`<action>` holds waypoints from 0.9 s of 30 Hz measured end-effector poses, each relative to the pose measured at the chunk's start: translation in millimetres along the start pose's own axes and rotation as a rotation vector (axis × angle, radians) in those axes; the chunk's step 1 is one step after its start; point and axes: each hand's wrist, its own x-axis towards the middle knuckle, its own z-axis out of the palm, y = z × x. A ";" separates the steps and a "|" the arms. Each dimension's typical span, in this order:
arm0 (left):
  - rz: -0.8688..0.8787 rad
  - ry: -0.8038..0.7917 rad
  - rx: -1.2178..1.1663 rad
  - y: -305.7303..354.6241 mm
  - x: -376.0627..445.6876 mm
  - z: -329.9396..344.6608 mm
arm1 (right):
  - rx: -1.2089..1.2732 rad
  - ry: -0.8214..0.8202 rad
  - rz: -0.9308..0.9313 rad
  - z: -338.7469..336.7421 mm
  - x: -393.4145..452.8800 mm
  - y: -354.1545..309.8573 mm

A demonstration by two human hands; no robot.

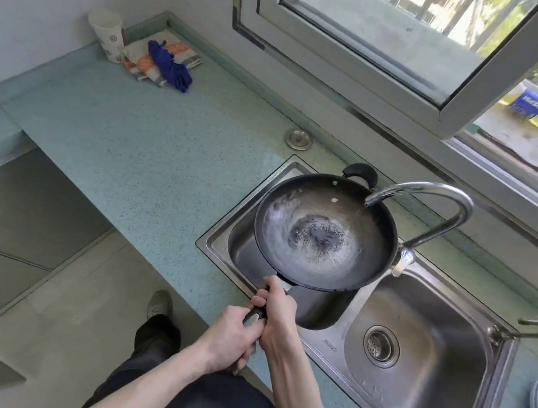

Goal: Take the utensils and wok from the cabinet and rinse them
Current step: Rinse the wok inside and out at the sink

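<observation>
The wok point(324, 234) is held over the left basin of the sink point(338, 343), beyond both hands, with water swirling inside. Its long handle point(255, 316) is gripped by the left hand point(228, 334), nearer the body, and the right hand point(276, 315), just ahead. A thin stream falls from the faucet point(433, 206) onto the wok's far right side. Well to the left on the desk point(130, 149) stands a paper cup point(108, 34).

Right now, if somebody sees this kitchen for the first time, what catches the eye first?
The round black metal wok, held over the left basin of the steel double sink under the curved chrome faucet. Both hands, left hand and right hand, grip its handle.
</observation>
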 end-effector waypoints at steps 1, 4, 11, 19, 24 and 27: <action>-0.003 0.002 0.008 0.6 0.1 -0.3 | 0.005 -0.003 0.011 -0.7 0.5 0.6; -0.006 0.028 0.050 3.4 -1.5 0.7 | 0.041 -0.051 0.058 -2.8 2.0 0.1; 0.013 0.139 0.176 3.3 -3.4 -3.4 | 0.139 -0.221 0.175 3.5 8.2 4.6; 0.008 0.175 0.254 0.1 3.0 -13.0 | 0.164 -0.192 0.168 10.8 7.8 4.2; 0.002 0.078 0.110 5.8 2.0 -6.9 | 0.070 -0.071 0.054 8.7 3.4 -2.2; -0.005 0.009 0.024 8.1 2.1 -6.5 | 0.024 -0.028 0.015 8.0 2.7 -2.0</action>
